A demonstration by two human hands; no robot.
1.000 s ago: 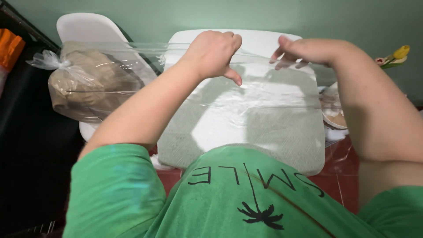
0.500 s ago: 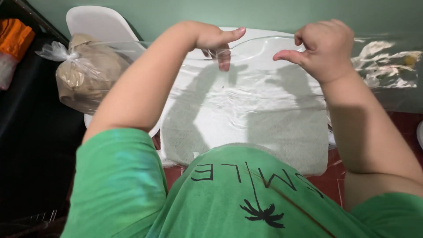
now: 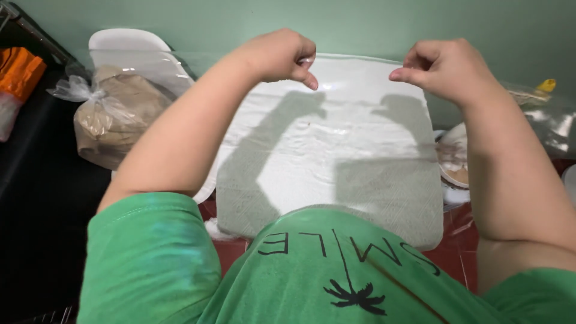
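Both hands are raised over a white surface (image 3: 336, 150), each pinching the top edge of a clear plastic film (image 3: 336, 129) that hangs stretched between them. The left hand (image 3: 279, 55) is curled into a loose fist, thumb and forefinger closed on the film's edge at the far left of the surface. The right hand (image 3: 447, 67) is curled the same way, its grip clenched on the edge at the far right. The film itself is hard to see: it shows only as faint glints and creases over the surface, and as a pale sheen trailing off to the far right.

The step in hand looks like spreading the film out flat and taut above the surface. The next move, as I judge it, calls for keeping both pinches firm and level so the sheet neither sags nor folds on itself.

On the left a tied clear bag (image 3: 114, 114) of brown stuff sits on a white chair (image 3: 129, 45), well apart from the hands. On the right, bowls (image 3: 453, 159) stand just beside the surface.

Half a second ago the hands were higher and the film's edge bowed visibly between them, the left thumb sticking out. Now both fists are tighter and the film lies flatter.
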